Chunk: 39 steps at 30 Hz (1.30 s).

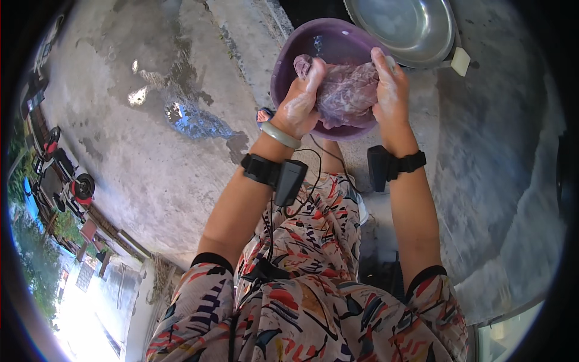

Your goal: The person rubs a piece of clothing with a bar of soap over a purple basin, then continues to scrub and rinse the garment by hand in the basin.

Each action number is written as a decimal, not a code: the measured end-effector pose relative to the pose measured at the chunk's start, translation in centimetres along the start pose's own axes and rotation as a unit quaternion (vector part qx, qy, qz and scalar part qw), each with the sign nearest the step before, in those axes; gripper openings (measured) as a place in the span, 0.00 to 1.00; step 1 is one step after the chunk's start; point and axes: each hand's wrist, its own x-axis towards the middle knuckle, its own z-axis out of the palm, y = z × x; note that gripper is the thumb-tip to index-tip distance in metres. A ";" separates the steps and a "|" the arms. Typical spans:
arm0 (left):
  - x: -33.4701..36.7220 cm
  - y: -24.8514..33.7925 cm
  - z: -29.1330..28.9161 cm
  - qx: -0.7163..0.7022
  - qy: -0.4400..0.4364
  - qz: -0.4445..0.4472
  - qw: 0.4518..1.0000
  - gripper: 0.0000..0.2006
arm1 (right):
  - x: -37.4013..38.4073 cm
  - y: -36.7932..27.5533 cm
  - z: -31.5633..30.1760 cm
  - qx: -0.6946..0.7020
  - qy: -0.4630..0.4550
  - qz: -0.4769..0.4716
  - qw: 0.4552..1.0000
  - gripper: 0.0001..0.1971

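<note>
Between my two hands is a bunched, wet, pinkish-mauve cloth [347, 96] streaked with white suds. My left hand [303, 99] grips its left side, where a twisted end pokes up past the thumb. On the other side my right hand [392, 87] clasps the cloth, fingers pointing up and away. Suds whiten both hands. The cloth is held over a round purple basin [282, 63], which has greyish water in its far part. The cloth hides much of the basin's inside.
A large metal basin [416, 45] stands beyond at the right, with a pale yellow block [461, 61] by its rim. Water puddles [196, 120] lie on the concrete floor at the left. Red-and-black wheeled vehicles [66, 175] stand at the far left. A cable [319, 175] hangs near my left wrist.
</note>
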 end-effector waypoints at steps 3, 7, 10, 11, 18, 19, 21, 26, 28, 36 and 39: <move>-0.4 0.4 0.3 0.076 -0.008 -0.038 0.996 0.18 | -0.2 -0.3 -0.9 -0.049 -0.030 -0.033 0.998 0.14; -0.7 0.9 -0.1 0.086 0.046 -0.001 0.995 0.13 | -1.2 -0.3 -1.8 -0.072 -0.112 -0.055 0.990 0.17; -0.7 0.6 -1.2 0.123 0.081 0.053 0.988 0.12 | -1.5 -0.1 -3.0 -0.102 -0.145 0.029 0.984 0.19; -0.9 0.4 -0.6 0.138 0.101 0.070 0.983 0.10 | -1.5 0.1 -3.1 -0.102 -0.143 0.029 0.984 0.19; 0.0 -1.1 0.5 0.018 0.144 0.102 0.984 0.13 | -4.0 0.0 0.0 -0.063 -0.151 -0.232 0.959 0.10; 1.0 -2.0 -2.9 0.062 0.108 0.122 0.985 0.16 | -5.1 -0.7 1.5 -0.177 -0.221 -0.311 0.907 0.06; 1.7 -2.7 -3.7 0.023 0.059 0.031 0.997 0.19 | -6.1 0.2 3.1 -0.329 -0.221 -0.429 0.812 0.10; 1.8 -4.8 2.0 0.056 0.202 0.024 0.977 0.16 | -2.3 2.3 1.8 -0.392 -0.011 -0.266 0.881 0.13; 1.6 -3.5 -0.7 -0.039 -0.042 0.022 0.998 0.16 | -4.8 3.1 2.9 -0.362 -0.110 -0.394 0.838 0.13; 3.1 -6.9 -6.0 0.402 0.027 0.236 0.884 0.12 | -4.1 3.2 2.3 -0.423 -0.079 -0.346 0.834 0.11; 2.7 -5.6 -4.8 0.158 0.015 0.085 0.984 0.13 | -4.8 4.0 2.0 -0.385 -0.126 -0.419 0.813 0.09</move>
